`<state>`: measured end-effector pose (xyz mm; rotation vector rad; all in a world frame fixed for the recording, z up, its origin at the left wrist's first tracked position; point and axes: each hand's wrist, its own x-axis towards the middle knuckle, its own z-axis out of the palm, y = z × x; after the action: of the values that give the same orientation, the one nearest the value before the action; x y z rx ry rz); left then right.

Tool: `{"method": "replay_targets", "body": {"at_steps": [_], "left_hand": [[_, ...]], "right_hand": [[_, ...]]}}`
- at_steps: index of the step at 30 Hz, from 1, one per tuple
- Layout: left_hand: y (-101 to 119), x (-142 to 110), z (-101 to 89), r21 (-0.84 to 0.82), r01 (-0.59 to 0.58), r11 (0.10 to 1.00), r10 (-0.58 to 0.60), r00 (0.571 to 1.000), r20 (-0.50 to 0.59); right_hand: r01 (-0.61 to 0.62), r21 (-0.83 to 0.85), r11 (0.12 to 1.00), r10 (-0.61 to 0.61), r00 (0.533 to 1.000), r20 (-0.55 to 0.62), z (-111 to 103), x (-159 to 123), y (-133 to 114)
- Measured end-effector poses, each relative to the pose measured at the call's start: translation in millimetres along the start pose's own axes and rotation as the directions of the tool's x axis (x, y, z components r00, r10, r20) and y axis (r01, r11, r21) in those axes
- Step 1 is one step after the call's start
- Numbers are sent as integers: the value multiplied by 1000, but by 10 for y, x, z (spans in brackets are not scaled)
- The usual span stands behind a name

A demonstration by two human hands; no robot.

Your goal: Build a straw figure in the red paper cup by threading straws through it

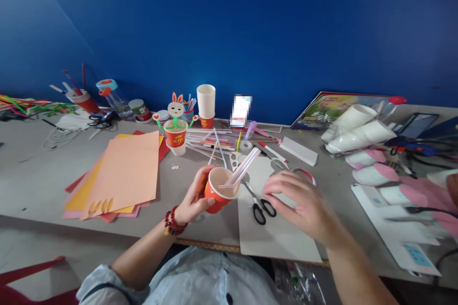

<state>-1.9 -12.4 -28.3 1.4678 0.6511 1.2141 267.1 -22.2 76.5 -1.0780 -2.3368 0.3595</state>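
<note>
Straws (243,169) are seen leaning in an orange paper cup (218,200), which is gripped by the left hand (198,195) above the front of the table (211,233). The right hand (298,200) is held partly open, with nothing gripped, over a pale sheet (286,240). Black-handled scissors (258,202) are placed on the sheet, between the hands. Coloured paper (132,167) is stacked to the left of the cup.

Head cam, fwd & down over desk, close above both hands (250,195)
</note>
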Motion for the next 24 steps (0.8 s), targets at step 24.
{"method": "replay_targets", "body": {"at_steps": [24], "left_hand": [[60,50,-6,130,-71,989,36,967,251]], "right_hand": [[273,-28,962,-264,949,170,115,485,-336]]}}
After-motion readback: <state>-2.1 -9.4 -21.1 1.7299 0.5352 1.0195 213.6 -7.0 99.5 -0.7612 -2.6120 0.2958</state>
